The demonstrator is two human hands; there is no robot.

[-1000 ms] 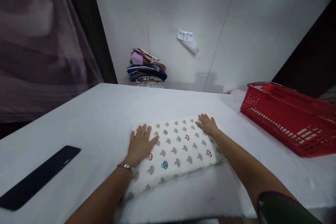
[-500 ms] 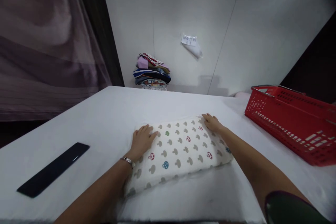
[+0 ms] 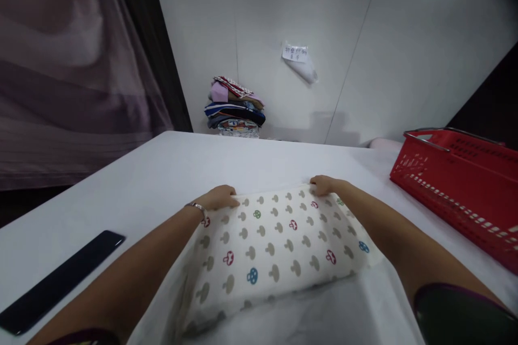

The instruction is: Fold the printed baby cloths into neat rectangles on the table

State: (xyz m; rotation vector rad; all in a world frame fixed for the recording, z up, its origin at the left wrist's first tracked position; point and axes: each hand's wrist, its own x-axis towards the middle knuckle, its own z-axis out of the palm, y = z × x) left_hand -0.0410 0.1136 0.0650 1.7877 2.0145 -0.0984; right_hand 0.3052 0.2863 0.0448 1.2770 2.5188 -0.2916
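A folded white cloth [image 3: 279, 242] printed with grey, red, green and blue mushrooms lies on the white table in front of me. At its far left corner, my left hand [image 3: 220, 198] has its fingers curled around the edge. My right hand [image 3: 322, 185] grips the far edge near the right corner, fingers bent over the fabric. Both hands are closed on the same cloth, and its far edge runs fairly straight between them. Some fingertips are hidden behind the cloth's edge.
A long dark, shiny flat panel [image 3: 60, 283] lies at the left of the white table [image 3: 157, 172]. To the right stands a red plastic basket [image 3: 465, 172] with metal handles. Folded clothes [image 3: 234, 110] are stacked by the wall at the back, below a paper note [image 3: 295, 54].
Both hands have gone from lying flat on the cloth to gripping its far edge. The near part of the cloth looks slightly lifted and closer. The view has shifted a little.
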